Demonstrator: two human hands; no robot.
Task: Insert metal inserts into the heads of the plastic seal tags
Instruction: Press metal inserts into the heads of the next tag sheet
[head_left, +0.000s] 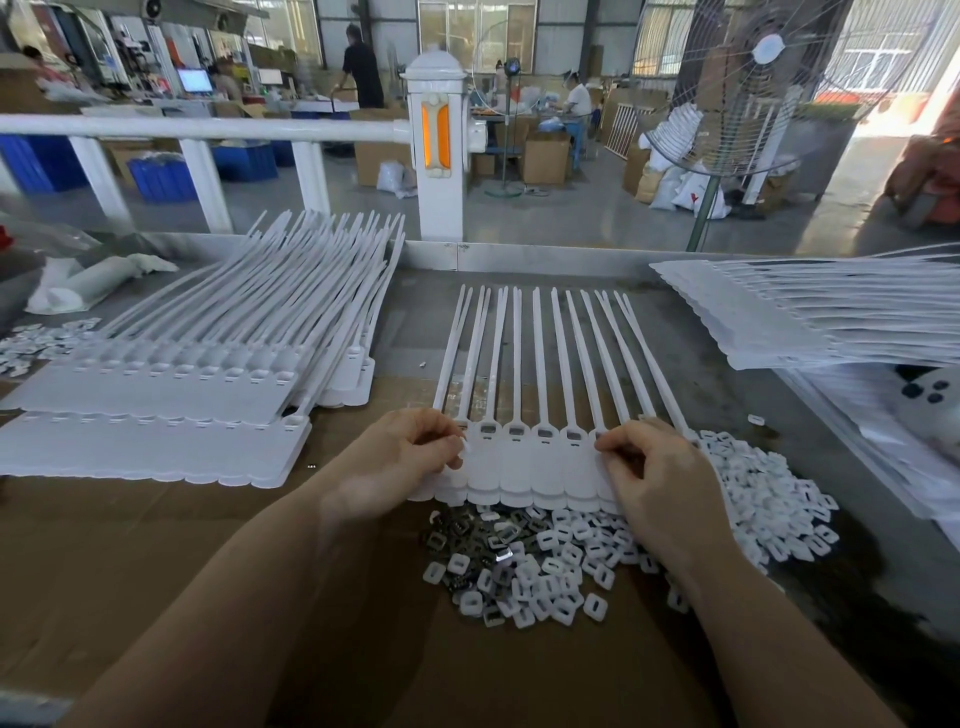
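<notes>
Cardboard (156, 545) covers the bench, and on it, at centre, a strip of joined seal tags (540, 462) is laid flat, tails fanned away toward a metal rail (519, 257). Dark metal is seen in several head sockets between the hands; the sockets under the hands are hidden. The strip's left end is pinched by the left hand (410, 457), fingers curled over the first head. The right hand (660, 467) is curled at the right end, fingertips pressed on a head; whether an insert is held there cannot be told, probably one is being seated. Just below the strip, metal inserts (467, 535) are heaped, mixed with white caps (561, 566) that spread right. Stacks of strips (150, 400) lie to the left, and another stack (789, 317) lies far right.

For the step in hand, the strip should be kept flat and steadied at the left while each insert is squared to its socket and pressed straight down until flush, one head at a time, none skipped.
</notes>
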